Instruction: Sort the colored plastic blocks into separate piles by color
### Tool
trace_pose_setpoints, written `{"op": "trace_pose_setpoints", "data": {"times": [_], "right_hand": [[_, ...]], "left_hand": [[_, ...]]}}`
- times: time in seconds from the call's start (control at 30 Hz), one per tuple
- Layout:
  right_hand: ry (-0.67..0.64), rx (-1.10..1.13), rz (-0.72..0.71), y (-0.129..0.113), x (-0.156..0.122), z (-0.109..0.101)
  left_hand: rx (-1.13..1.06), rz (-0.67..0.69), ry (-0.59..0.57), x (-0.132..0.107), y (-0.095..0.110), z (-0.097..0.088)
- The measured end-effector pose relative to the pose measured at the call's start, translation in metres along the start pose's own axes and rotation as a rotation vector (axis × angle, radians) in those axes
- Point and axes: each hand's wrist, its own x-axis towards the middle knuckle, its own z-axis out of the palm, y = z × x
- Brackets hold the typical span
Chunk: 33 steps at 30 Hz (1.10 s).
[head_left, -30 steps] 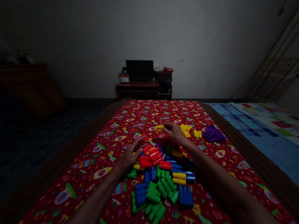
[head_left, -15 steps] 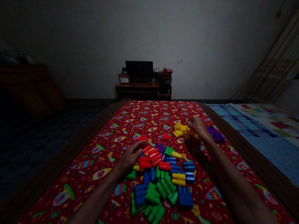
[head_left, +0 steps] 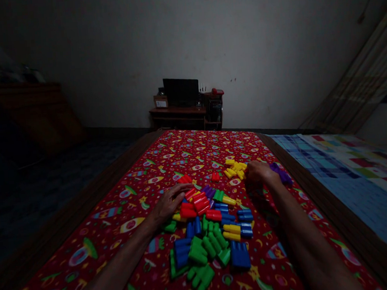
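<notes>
Head view, single camera, dim light.

Risks, judged from the layout:
- The left hand lies open, palm down, fingers spread over the red blocks at the near-left edge of the mixed pile. A sideways push from here would drag neighbouring green blocks and blue blocks along, since the pieces lie loose and touch one another.
- The right forearm crosses low beside the pile's right flank. A careless sweep could scatter the blue and yellow pieces nearest it.
- The purple blocks sit near the wooden edge of the table. A knock outward could send them off the red printed cloth.
- The light is poor and dark colours read alike, so blue and purple could be mistaken for each other.

Positions:
- The right hand rests on the cloth with its fingers curled under. Whether it grips a piece cannot be told, as the fingers hide the palm.
- The yellow blocks lie just beside that hand on its left, seemingly touching the knuckles.
- The purple blocks lie just to its right, partly behind the wrist.
- A lone red block sits apart, between the yellow group and the pile.
- The red blocks are under and just ahead of the left fingertips, in contact.
</notes>
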Motion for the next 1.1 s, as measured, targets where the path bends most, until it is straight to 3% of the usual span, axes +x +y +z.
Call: {"op": "trace_pose_setpoints", "data": {"times": [0.13, 0.27, 0.4, 0.53, 0.7, 0.9, 0.97, 1.1], "right_hand": [[0.020, 0.117, 0.012, 0.011, 0.007, -0.010], [0.136, 0.602, -0.053, 0.021, 0.016, -0.011], [0.050, 0.913, -0.023, 0.022, 0.023, 0.001], [-0.044, 0.697, 0.068, 0.024, 0.025, 0.008], [0.021, 0.267, 0.044, 0.026, 0.023, 0.005], [0.060, 0.106, 0.012, 0.009, 0.011, -0.009], [-0.006, 0.068, 0.017, 0.003, 0.006, -0.014], [-0.269, 0.022, -0.026, -0.003, 0.000, -0.018]], "left_hand": [[0.006, 0.022, 0.003, 0.001, -0.002, 0.000], [0.047, 0.020, 0.004, 0.001, -0.002, -0.001], [0.070, 0.025, 0.001, 0.001, 0.000, -0.002], [0.078, 0.036, 0.006, 0.001, 0.000, -0.002], [0.085, 0.053, 0.005, 0.003, -0.004, -0.001], [0.048, 0.044, -0.011, 0.002, -0.002, -0.001], [0.055, 0.039, -0.007, 0.001, -0.001, -0.001], [0.076, 0.042, 0.002, 0.001, -0.001, -0.001]]}}
